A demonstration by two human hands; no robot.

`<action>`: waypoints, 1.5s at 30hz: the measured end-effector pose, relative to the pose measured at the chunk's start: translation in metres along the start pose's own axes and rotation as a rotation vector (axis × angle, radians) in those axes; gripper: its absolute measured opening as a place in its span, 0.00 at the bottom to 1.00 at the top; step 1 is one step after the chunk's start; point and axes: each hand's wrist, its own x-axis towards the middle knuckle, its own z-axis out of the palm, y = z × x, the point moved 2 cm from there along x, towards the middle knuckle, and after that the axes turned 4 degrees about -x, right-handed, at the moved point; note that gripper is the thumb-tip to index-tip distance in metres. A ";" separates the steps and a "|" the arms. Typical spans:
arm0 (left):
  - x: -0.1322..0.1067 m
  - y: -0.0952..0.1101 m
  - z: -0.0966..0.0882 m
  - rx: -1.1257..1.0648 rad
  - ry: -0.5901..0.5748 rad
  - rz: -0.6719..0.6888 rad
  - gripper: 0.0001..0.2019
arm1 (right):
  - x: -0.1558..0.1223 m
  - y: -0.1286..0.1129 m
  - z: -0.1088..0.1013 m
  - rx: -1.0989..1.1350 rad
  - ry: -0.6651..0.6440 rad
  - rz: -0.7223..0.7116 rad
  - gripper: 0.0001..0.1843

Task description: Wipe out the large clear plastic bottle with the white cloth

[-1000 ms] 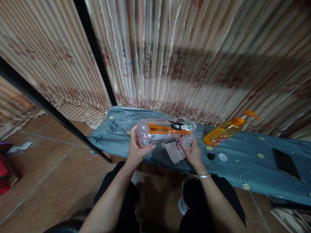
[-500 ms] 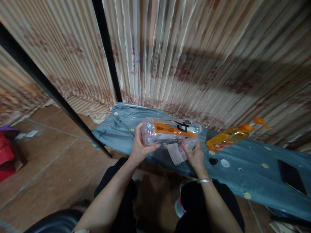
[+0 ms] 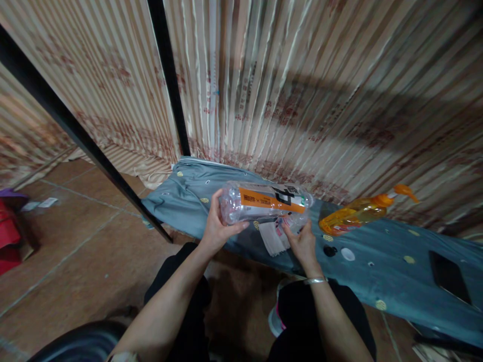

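A large clear plastic bottle (image 3: 260, 200) with an orange and silver label lies sideways between my hands, above the cloth-covered bench. My left hand (image 3: 219, 229) is wrapped round its left end, thumb along the lower side. At the right end, my right hand (image 3: 304, 246) grips the bottle, its fingers partly hidden behind the plastic. Below the bottle, beside my right thumb, is a pale folded cloth or packet (image 3: 272, 239) with some coloured print; I cannot tell whether my right hand touches it.
On the blue-grey bench cover (image 3: 400, 266) lie an orange pump bottle (image 3: 354, 215), a small black object (image 3: 330, 250), a white cap-like disc (image 3: 347, 254) and a dark phone (image 3: 449, 276). Black poles (image 3: 168, 70) stand at the left, before a striped curtain (image 3: 256, 90). A red box (image 3: 7, 239) sits on the floor.
The view has shifted slightly. Both hands keep the same hold on the bottle, which shows only a slight turn of its label.
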 end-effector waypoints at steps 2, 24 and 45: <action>0.000 0.001 0.000 -0.002 -0.004 -0.007 0.48 | 0.000 0.000 0.000 0.004 0.003 0.000 0.38; 0.005 -0.001 -0.005 0.022 -0.007 0.029 0.47 | 0.003 0.001 0.002 0.046 0.027 -0.041 0.34; 0.005 -0.009 -0.010 0.045 0.002 0.048 0.48 | 0.005 0.004 0.004 0.049 0.009 -0.046 0.35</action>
